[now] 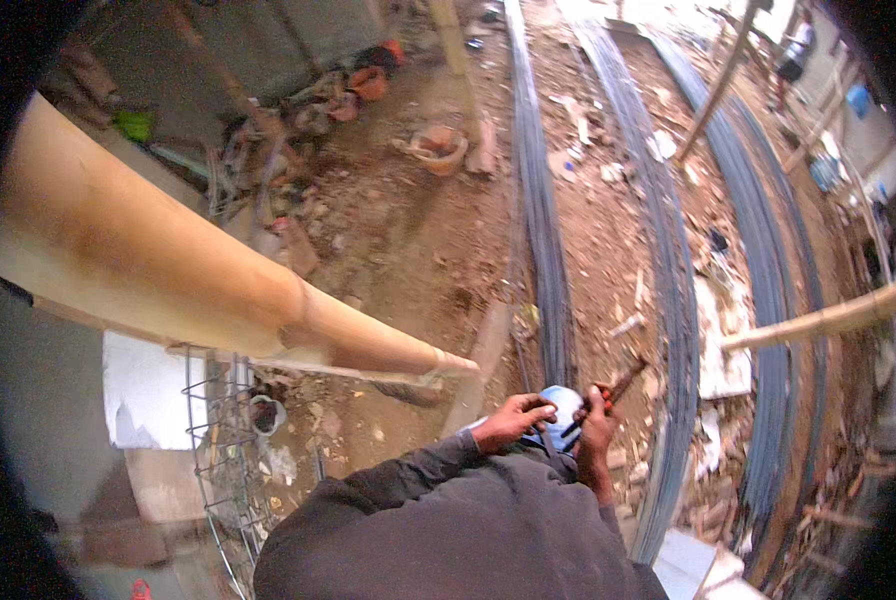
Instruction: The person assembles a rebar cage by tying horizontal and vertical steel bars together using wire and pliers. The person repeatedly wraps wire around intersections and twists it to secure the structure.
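The right hand [596, 430] is closed around a slim hand tool [628, 376], probably pincers or pliers, though blur and distance leave the exact kind uncertain. The tool sits in front of the person's body, its long axis slanting across the grip: the dark upper end points forward and to the right, the other end back and left toward the left hand [513, 420]. Reddish-orange shows near the fingers; any marking on it is too small to read.

The left hand is just beside, its thumb and fingertips drawn close together; whether they pinch anything I cannot tell. A pale blue rounded object [560, 400] shows between and beyond the hands.

Ahead, long bundles of steel bars [546, 260] run away over brown, rubble-strewn ground [398, 240]. A thick bamboo pole [218, 265] crosses the left side, its narrower end toward the hands. Below it stands a wire-like steel cage [200, 440], near a small pale bucket [280, 415]. Another person [796, 55] is far off at upper right.
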Motion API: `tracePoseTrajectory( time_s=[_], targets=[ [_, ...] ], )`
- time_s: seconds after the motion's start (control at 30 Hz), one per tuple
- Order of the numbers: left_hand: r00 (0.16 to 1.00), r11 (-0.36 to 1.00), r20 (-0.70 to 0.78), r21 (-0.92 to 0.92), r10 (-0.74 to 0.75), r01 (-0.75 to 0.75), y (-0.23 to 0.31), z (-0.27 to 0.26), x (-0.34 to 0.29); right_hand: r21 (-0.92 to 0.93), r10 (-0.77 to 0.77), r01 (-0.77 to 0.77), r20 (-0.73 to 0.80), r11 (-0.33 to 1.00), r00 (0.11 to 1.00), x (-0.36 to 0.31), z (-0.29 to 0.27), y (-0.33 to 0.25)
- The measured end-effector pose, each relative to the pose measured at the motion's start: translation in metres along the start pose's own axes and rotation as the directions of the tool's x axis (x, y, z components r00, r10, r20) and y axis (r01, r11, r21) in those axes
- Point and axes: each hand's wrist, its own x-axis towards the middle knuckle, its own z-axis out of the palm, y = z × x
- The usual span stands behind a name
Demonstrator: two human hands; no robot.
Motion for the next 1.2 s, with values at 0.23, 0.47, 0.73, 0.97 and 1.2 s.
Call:
tracePoseTrajectory(
  time_s=[0.23, 0.47, 0.73, 0.97, 1.2],
  targets=[
    [0.972, 0.992, -0.236, -0.125, -0.004, -0.026, 0.048, -0.045, 0.060, 0.013, 0.204, -0.207, 0.137, 0.978, 0.969, 0.103, 0.051, -0.025],
    [0.836, 0.949, -0.545, -0.224, 0.068, -0.223, 0.096, -0.091, 0.159, -0.251, 0.233, -0.124, 0.470, 0.960, 0.851, 0.264, 0.149, -0.063],
    [0.522, 0.791, -0.836, -0.198, 0.172, -0.579, 0.220, -0.128, 0.237, -0.403, 0.246, 0.106, 0.726, 0.909, 0.642, 0.376, 0.277, -0.169],
    [0.325, 0.845, -0.945, -0.136, 0.046, -0.517, 0.233, -0.150, 0.205, -0.466, 0.317, 0.108, 0.736, 0.878, 0.599, 0.406, 0.357, -0.181],
    [0.051, 0.760, -0.993, -0.111, -0.103, -0.640, 0.222, -0.257, 0.174, -0.548, 0.416, 0.174, 0.773, 0.818, 0.478, 0.394, 0.425, -0.125]
  ],
)
